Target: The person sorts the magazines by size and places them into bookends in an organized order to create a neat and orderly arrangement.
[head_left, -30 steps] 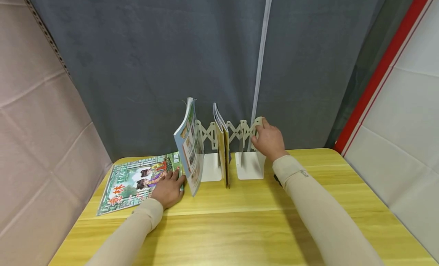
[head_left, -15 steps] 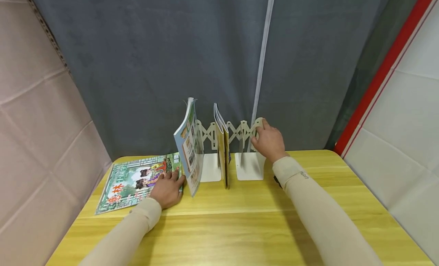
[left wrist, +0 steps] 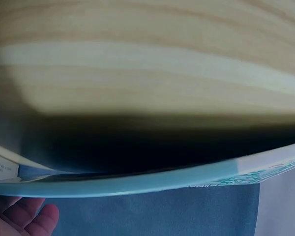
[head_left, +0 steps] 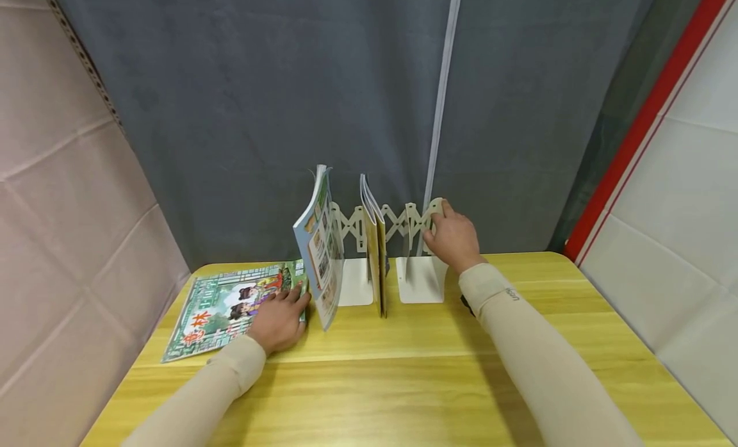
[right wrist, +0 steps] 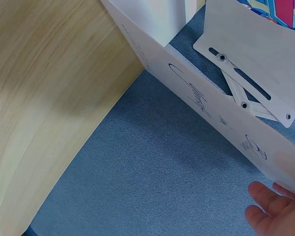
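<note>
In the head view my left hand point(head_left: 278, 320) rests on the right edge of a green magazine point(head_left: 221, 306) lying flat at the table's left. The left wrist view shows that magazine's pale blue spine edge point(left wrist: 132, 183) over a dark gap, with a few fingers point(left wrist: 42, 219) on its cover side; the thumb is out of sight. My right hand point(head_left: 455, 237) pinches the right end panel of a cream folding bookend point(head_left: 419, 277), fingers on one side and thumb on the other. In the right wrist view the panel point(right wrist: 206, 103) carries dark script lettering.
A blue-backed magazine point(head_left: 323, 261) stands at the bookend's left end, its near edge beside my left hand. Thinner yellowish booklets point(head_left: 376, 255) stand in the middle section. Behind the wooden table point(head_left: 403, 389) hangs a grey curtain point(head_left: 259, 114).
My left hand and sleeve have shifted slightly left and nearer along the magazine. The right hand, the bookend and the standing magazines look unchanged.
</note>
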A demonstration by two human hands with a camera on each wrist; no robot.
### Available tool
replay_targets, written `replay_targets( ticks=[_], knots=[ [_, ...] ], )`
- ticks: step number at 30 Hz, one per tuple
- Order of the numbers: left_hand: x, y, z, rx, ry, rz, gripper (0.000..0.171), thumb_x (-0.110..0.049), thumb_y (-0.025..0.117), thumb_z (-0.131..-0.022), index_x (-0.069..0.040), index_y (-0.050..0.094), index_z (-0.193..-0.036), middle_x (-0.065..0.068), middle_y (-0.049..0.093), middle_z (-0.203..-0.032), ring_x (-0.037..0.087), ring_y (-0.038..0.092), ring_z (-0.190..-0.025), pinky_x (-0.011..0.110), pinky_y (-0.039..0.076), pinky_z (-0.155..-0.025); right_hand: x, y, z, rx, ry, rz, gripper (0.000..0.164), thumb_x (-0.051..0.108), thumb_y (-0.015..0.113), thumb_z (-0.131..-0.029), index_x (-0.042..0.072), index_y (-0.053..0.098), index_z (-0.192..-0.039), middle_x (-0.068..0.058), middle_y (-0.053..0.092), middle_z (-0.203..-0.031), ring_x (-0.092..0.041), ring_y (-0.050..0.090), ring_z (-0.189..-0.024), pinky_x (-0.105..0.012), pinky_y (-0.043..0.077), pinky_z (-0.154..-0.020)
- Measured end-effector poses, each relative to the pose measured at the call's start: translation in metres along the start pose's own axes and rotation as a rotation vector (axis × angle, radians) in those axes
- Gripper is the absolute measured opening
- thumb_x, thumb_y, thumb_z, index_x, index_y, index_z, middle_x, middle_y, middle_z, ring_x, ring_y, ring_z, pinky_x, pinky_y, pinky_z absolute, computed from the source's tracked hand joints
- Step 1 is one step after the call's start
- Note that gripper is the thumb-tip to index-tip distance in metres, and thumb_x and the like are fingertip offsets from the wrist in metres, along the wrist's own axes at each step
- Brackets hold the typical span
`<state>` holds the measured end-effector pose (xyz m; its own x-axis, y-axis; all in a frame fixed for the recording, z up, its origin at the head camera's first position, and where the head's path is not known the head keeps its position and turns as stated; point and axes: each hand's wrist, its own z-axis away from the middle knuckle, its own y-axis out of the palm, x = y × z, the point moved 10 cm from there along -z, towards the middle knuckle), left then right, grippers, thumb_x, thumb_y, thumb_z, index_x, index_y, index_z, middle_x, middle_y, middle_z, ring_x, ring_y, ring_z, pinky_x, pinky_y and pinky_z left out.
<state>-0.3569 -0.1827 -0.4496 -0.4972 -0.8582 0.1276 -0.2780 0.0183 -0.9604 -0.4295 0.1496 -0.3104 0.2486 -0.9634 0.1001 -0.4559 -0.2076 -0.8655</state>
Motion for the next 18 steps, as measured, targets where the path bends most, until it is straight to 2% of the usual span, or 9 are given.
replay_targets(
  ticks=[11, 18],
  knots=[
    [-0.003, -0.025, 0.008, -0.053, -0.018, 0.017, 0.053, -0.027, 0.062, -0.089, -0.006, 0.056, -0.137, 0.02, 0.052, -0.143, 0.042, 0.057, -0.119, 0.057, 0.05, -0.09, 0.0, 0.0, 0.001, -0.01, -0.003, -0.006, 0.036, 0.024, 0.054, -0.092, 0.0, 0.069, -0.114, -0.028, 0.042, -0.148, -0.045, 0.063, -0.096, -0.056, 0.049, -0.089],
    [-0.006, -0.044, 0.014, -0.145, 0.01, 0.002, 0.053, -0.026, 0.068, -0.084, -0.003, 0.06, -0.131, 0.021, 0.058, -0.135, 0.04, 0.062, -0.112, 0.053, 0.054, -0.082, 0.0, -0.002, 0.001, -0.038, -0.01, -0.012, 0.035, 0.023, 0.057, -0.09, -0.001, 0.07, -0.113, -0.028, 0.044, -0.147, -0.045, 0.064, -0.093, -0.056, 0.05, -0.086]
  ],
)
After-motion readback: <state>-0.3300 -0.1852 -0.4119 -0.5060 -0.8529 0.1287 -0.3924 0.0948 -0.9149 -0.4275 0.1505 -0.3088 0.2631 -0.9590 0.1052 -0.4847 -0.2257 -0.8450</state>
